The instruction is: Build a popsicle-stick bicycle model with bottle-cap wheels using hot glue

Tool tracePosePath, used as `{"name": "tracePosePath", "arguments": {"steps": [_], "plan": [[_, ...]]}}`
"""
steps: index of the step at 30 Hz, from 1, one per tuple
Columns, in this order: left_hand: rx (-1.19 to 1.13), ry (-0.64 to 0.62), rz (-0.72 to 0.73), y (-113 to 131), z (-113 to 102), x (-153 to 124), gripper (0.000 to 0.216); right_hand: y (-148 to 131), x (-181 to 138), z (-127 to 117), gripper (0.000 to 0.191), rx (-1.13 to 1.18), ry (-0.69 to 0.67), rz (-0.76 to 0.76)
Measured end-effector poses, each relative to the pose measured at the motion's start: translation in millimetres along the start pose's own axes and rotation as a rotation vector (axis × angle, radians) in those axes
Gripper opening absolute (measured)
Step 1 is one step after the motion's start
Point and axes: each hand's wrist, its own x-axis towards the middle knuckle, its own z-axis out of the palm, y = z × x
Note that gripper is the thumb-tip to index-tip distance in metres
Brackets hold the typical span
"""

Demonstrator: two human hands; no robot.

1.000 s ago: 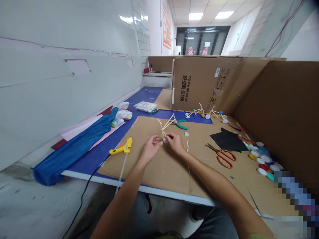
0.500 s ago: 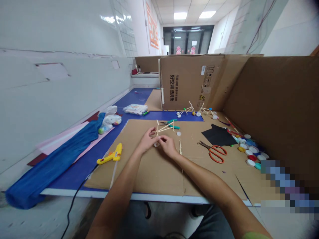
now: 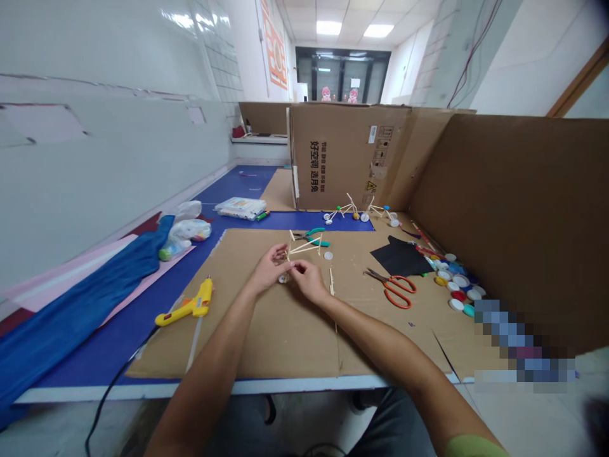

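A small frame of thin wooden sticks [image 3: 307,245], shaped like a little bicycle, is held above the cardboard mat [image 3: 285,336]. My left hand [image 3: 267,271] is closed around its near end, the fingers curled at the upright stick. There my right hand [image 3: 309,280] meets it, thumb and fingers pinched at the lower joint; what lies between those fingertips is hidden. Just below the hands shows a clear round cap [image 3: 283,278], partly covered. Behind the frame lie teal-handled pliers [image 3: 318,242], and a white cap [image 3: 328,256] rests to the right.
A yellow glue gun [image 3: 193,306] lies at left, its cord running off the table edge. Orange-handled scissors [image 3: 398,291], black sheet [image 3: 402,256] and several bottle caps [image 3: 455,305] are at right. Two finished-looking stick bicycles [image 3: 349,208] stand before the cardboard box [image 3: 352,158].
The whole view has shifted, so the table and hands appear farther left. Both hands keep nearly the same hold at the stick frame.
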Motion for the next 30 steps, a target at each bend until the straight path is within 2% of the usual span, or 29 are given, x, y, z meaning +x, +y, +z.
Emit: {"name": "tracePosePath", "arguments": {"steps": [4,8,12,17,20,23,30], "plan": [[-0.054,-0.009,0.008,0.5,-1.5,3.0,0.076,-3.6,-12.1,-9.6,0.021,-0.021,-0.043,0.024],[-0.083,-0.033,-0.009,3.9,-2.9,4.2,0.075,-10.1,-30.0,-29.6,0.021,-0.036,-0.099,0.023],[-0.115,-0.069,-0.009,10.6,-1.8,3.5,0.071,-20.8,-31.6,-64.0,0.023,-0.06,-0.083,0.004],[-0.133,-0.102,-0.009,17.6,2.2,0.1,0.067,-32.5,-12.2,-117.5,0.029,-0.143,0.039,0.003],[-0.151,-0.121,-0.012,18.0,3.5,-2.4,0.068,-36.1,1.7,-140.3,0.031,-0.206,0.068,-0.015],[-0.155,-0.127,-0.02,15.9,2.4,-4.3,0.069,-38.7,15.0,-149.8,0.03,-0.265,0.031,-0.039],[-0.155,-0.11,-0.023,10.9,-4.8,-5.8,0.071,-43.7,47.6,-148.8,0.027,-0.323,-0.062,-0.083]]}}
